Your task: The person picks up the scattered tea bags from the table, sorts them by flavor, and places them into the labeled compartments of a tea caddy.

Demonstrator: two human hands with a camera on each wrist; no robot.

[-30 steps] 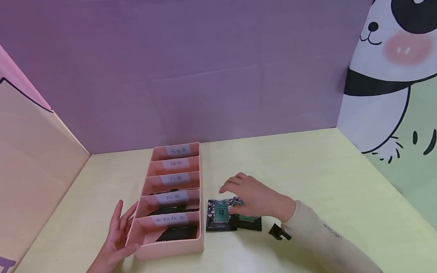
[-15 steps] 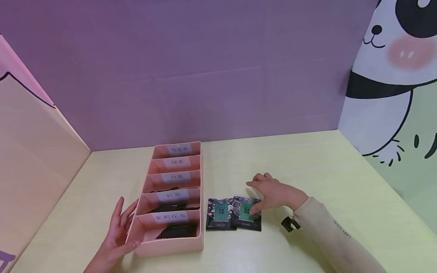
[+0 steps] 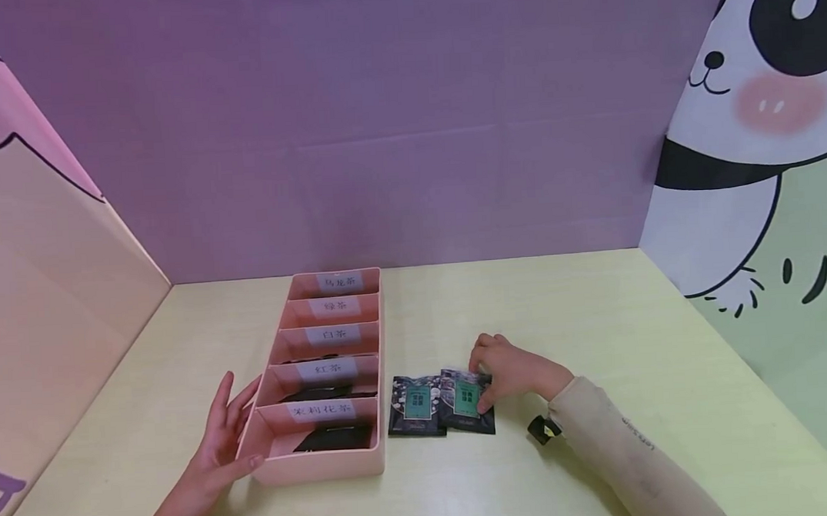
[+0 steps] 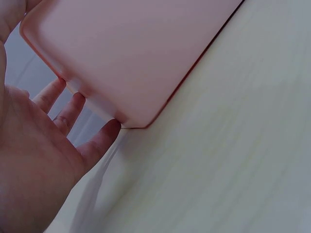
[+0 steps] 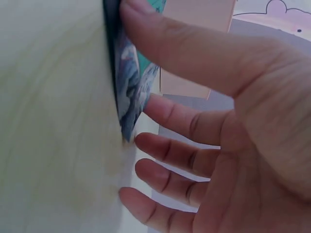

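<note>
A long pink compartment box (image 3: 336, 468) stands left of centre, its dividers bearing paper labels. My left hand (image 3: 217, 451) rests at its near left corner, thumb on the rim; in the left wrist view, fairly straight fingertips touch the box wall (image 4: 126, 53). Right of the box, two dark tea sachets with green panels lie partly overlapping. My right hand (image 3: 518, 370) pinches the right tea sachet (image 3: 461, 402), thumb on its face and fingers at its far edge. In the right wrist view the sachet (image 5: 129, 87) stands between thumb and index finger. The left tea sachet (image 3: 415, 416) lies flat beside it.
Black packets (image 3: 334, 438) lie in the nearer compartments of the box. A purple wall (image 3: 408, 135) closes the back of the pale table (image 3: 561, 298), with printed panels at both sides. A small black object (image 3: 542, 429) hangs at the right sleeve's cuff.
My right hand first moves rightward off the sachets' left part, then its fingers lower and close at the right sachet's far edge. The left hand and box stay nearly still.
</note>
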